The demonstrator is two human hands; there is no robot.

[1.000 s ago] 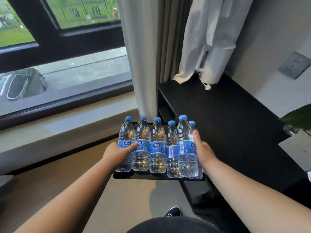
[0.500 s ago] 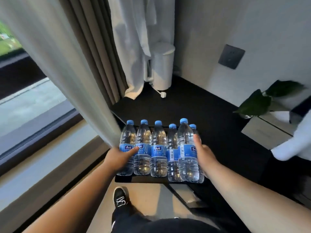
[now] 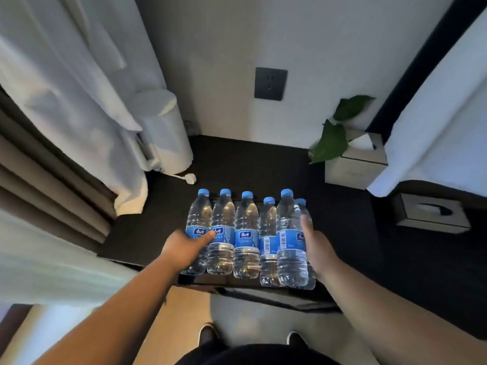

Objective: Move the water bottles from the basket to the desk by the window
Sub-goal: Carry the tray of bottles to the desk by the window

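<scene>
Six water bottles with blue caps and blue labels stand upright, packed side by side, five across the front and the sixth tucked behind the right end. They sit on one dark tray, over the near edge of the black bench; whether the tray rests on the bench cannot be told. The left hand grips the left end of the row, its thumb laid across the labels of the first two bottles and its fingers hidden behind. The right hand presses against the right end, thumb straight up along the bottle; its fingers are out of sight, so how far they wrap cannot be told. Farther back on the bench are one white cylindrical appliance with its plug lying loose, two tissue boxes and a few green leaves. One socket plate is on the wall, and two shoes show on the floor below
</scene>
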